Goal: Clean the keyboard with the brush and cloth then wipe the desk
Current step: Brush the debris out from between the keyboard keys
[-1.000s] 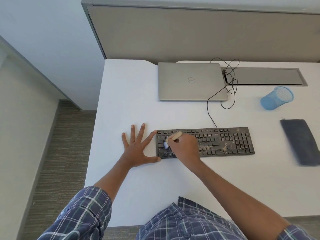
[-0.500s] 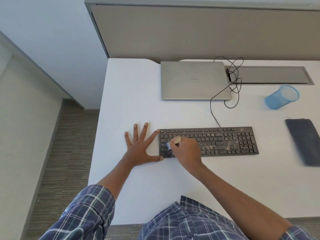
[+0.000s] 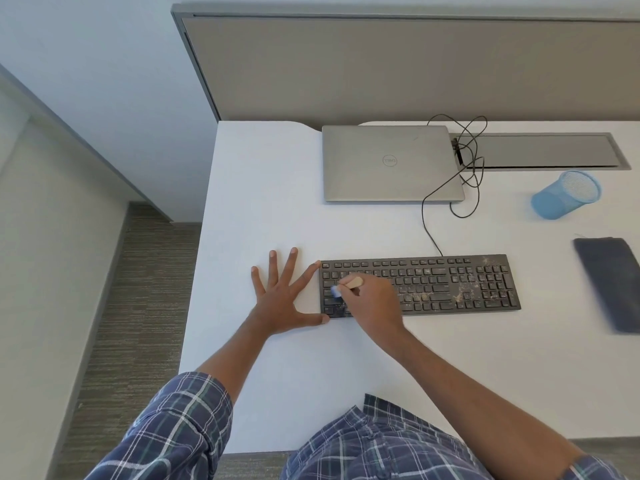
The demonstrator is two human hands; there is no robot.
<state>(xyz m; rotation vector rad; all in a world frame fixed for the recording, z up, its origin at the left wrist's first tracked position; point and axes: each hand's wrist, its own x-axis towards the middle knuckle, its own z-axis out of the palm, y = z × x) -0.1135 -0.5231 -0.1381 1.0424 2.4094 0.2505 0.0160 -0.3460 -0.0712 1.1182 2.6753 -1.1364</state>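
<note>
One keyboard (image 3: 420,285), one brush (image 3: 347,285) pinched by the right hand (image 3: 372,301) — left hand (image 3: 285,299) splayed flat on the desk (image 3: 263,188); one laptop (image 3: 391,163) reads Dell.

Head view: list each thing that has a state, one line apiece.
keyboard: crumbs on right half, left end under the brush.
brush: gripped by right hand, bristles on keys.
left hand: flat on desk, fingers spread, touching keyboard's edge.
laptop: closed.
cloth: lying on desk, untouched.
blue mesh cup: looks upright, nothing inside.
cable: loosely tangled beside laptop.
</note>
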